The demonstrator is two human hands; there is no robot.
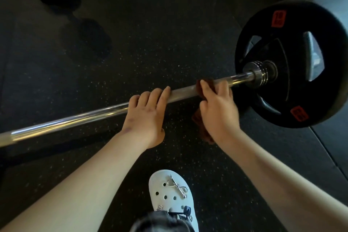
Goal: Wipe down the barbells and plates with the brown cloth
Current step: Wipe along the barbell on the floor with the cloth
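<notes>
Right hand (218, 111) grips cloth (202, 128) round bar (75, 118), just inboard of plate (293, 62). Left hand (146, 117) rests on bar, fingers straight, further from plate. Risk: hanging cloth tail slips loose, or bar rolls on floor (150, 34)

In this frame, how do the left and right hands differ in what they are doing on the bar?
1. The left hand lies bare on the bar, fingers fairly straight across it; the right hand grips the brown cloth around the bar.
2. The right hand sits close to the plate; the left hand is further along the bar from it.
Shared: both come onto the same bar from above, palms down.
</notes>
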